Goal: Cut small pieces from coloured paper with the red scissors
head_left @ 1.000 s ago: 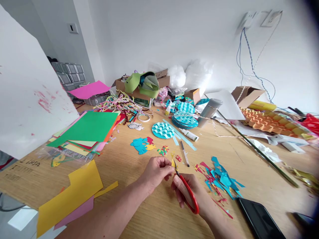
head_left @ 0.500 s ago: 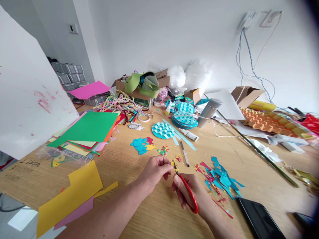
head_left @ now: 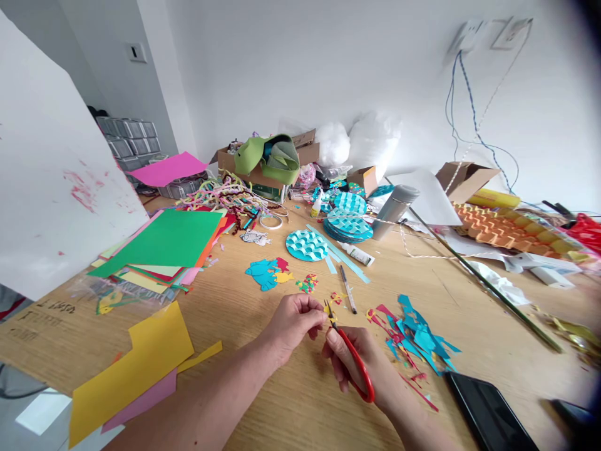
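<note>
1. The left hand (head_left: 297, 318) has its fingers pinching a tiny yellow paper bit (head_left: 325, 310) above the worktop (head_left: 291, 401), near the middle of its near edge.
2. The right hand (head_left: 354, 357) has its fingers curled around the red handles of the scissors (head_left: 360, 369). The blades are right by the tiny yellow paper bit, but it is too small to tell if they are cutting it.
3. A pen (head_left: 348, 289) lies just past the scissors, toward the far edge.
4. A blue paper fish (head_left: 263, 275) touches a little yellow paper fish (head_left: 283, 277), beside a pile of colored paper dots (head_left: 307, 284).
5. Blue paper scraps (head_left: 422, 338) lie to the right, with a black phone (head_left: 491, 410) closer to the near edge.
6. A big yellow sheet (head_left: 141, 363) pokes over the near edge, by the left corner.
</note>
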Available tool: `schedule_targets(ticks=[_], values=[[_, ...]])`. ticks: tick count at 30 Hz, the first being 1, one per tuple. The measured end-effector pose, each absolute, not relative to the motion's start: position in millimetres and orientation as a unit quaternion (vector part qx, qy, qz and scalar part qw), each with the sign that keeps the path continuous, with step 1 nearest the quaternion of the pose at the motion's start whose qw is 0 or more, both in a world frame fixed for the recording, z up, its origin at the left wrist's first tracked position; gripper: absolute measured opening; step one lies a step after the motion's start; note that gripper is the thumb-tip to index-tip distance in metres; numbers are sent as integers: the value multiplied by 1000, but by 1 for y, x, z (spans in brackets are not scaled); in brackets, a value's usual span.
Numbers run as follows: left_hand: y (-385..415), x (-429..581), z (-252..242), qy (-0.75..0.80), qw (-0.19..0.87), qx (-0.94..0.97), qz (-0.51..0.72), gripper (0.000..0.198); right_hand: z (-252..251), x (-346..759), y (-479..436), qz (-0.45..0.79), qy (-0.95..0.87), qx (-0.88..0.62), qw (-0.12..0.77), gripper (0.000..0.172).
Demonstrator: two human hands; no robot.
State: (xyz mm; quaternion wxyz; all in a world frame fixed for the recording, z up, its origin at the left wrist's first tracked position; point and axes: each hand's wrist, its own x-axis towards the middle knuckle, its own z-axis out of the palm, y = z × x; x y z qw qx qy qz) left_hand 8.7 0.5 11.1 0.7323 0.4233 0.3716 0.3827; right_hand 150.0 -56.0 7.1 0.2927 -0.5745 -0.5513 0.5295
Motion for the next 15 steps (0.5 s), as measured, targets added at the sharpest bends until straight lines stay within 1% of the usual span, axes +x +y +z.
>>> schedule_targets(ticks=[15], values=[[1,9,12,374,732,408,397,18,7,149,-55,531,-542,-583,289,54]])
